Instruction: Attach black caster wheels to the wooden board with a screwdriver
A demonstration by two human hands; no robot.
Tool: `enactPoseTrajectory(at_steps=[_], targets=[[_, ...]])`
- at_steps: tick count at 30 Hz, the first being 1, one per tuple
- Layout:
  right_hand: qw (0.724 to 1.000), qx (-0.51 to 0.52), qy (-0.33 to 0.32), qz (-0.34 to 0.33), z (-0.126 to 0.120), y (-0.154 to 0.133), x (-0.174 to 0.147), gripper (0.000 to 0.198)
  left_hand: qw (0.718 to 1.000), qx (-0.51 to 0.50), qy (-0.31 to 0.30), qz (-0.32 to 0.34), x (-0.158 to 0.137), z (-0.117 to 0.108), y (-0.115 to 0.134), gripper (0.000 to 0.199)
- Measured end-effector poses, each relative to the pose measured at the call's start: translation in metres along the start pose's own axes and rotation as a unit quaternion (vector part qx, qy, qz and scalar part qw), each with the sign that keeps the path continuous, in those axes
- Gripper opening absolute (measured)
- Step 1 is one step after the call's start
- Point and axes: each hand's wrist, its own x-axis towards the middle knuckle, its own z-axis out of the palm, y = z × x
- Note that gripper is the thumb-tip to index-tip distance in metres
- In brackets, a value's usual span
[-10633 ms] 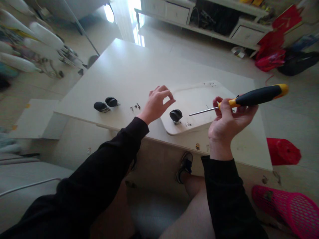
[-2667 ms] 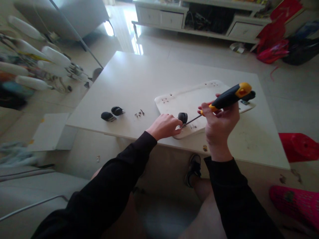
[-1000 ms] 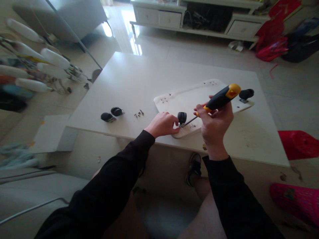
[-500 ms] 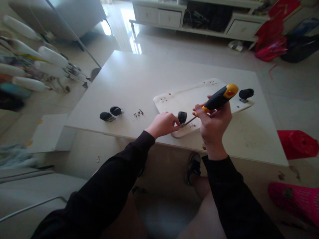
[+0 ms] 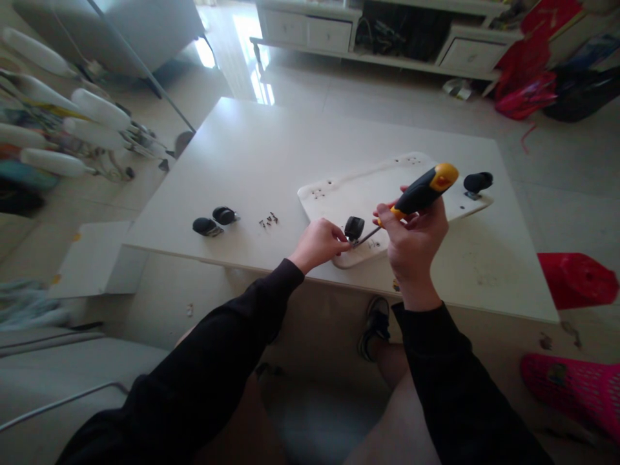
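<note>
A white board (image 5: 358,194) with small holes near its corners lies on the white table. On its near corner stands a black caster wheel (image 5: 354,227) with a metal plate. My left hand (image 5: 322,244) pinches at the base of this caster; what is between the fingertips is mostly hidden. In my right hand (image 5: 417,239) is a black and yellow screwdriver (image 5: 421,192), held at a slant. Its tip reaches the caster's plate beside my left fingertips. Another caster (image 5: 477,183) stands at the board's right corner.
Two loose casters (image 5: 213,221) and several screws (image 5: 269,221) lie on the table (image 5: 256,155), left of the board. A red stool (image 5: 578,279) and a pink basket (image 5: 571,391) stand off the table's right side. A white cabinet (image 5: 310,32) is at the back.
My left hand has shifted slightly right at the caster's base, and the caster has turned a little. The screwdriver stays at the plate, its handle slightly lower and to the left.
</note>
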Motion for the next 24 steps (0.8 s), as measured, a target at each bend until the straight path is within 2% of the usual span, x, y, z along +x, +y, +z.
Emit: enactPoseTrajectory(at_steps=[5,9,15,21,24], targets=[[1.000,-0.003,0.001,-0.009,0.0002,-0.0006,-0.0001,0.042,1.000,0.009,0.022,-0.014,-0.0008,0.0029,0.0018,0.018],[1.000,0.002,0.003,-0.003,0.0007,-0.0034,-0.0006,0.040,1.000,-0.014,0.015,-0.015,-0.0001,0.0023,-0.0006,0.023],[1.000,0.005,0.004,-0.005,0.0009,-0.0038,-0.0005,0.040,0.998,-0.055,-0.017,0.007,0.0035,0.0035,-0.0059,0.013],[1.000,-0.002,0.003,-0.016,-0.0001,-0.0017,-0.0004,0.039,1.000,-0.013,0.023,0.002,0.0008,0.0035,-0.0006,0.021],[1.000,-0.009,0.003,-0.016,-0.0004,-0.0022,-0.0004,0.038,1.000,-0.025,-0.005,0.014,0.0016,0.0011,-0.0028,0.019]])
